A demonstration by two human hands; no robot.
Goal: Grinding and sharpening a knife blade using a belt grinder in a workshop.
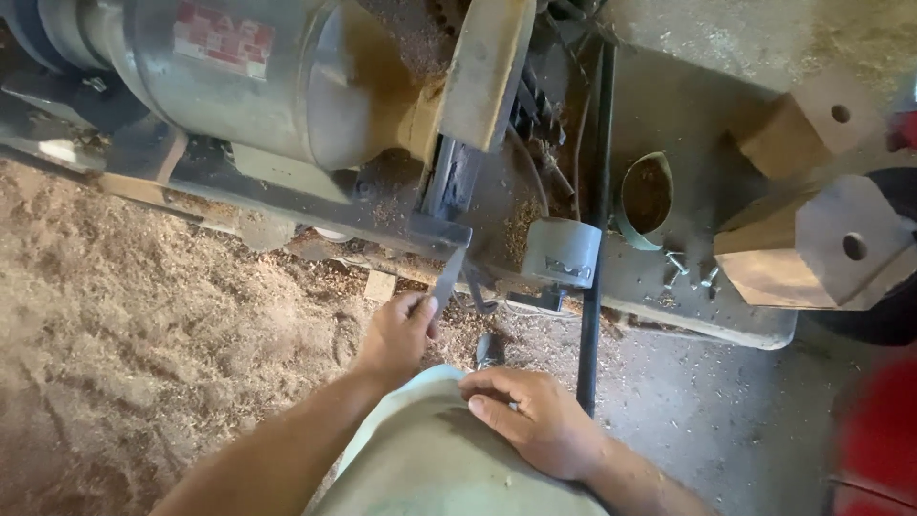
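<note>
My left hand (399, 334) is closed around the lower end of a flat grey metal blade (448, 277) that slants up toward the machine's frame (382, 225). My right hand (535, 416) rests with curled fingers on my pale green trouser leg (430, 468), touching the cloth and gripping nothing I can see. A big grey electric motor (220, 81) lies on the frame above, and a dusty wooden block (482, 72) leans beside it.
Sawdust (124, 334) covers the floor at left. A dark upright rod (594, 239) stands right of my hands. On a grey table (688, 306) sit an open tin can (645, 196), loose bolts (693, 272) and two drilled wooden blocks (812, 248). Something red (879, 430) is at far right.
</note>
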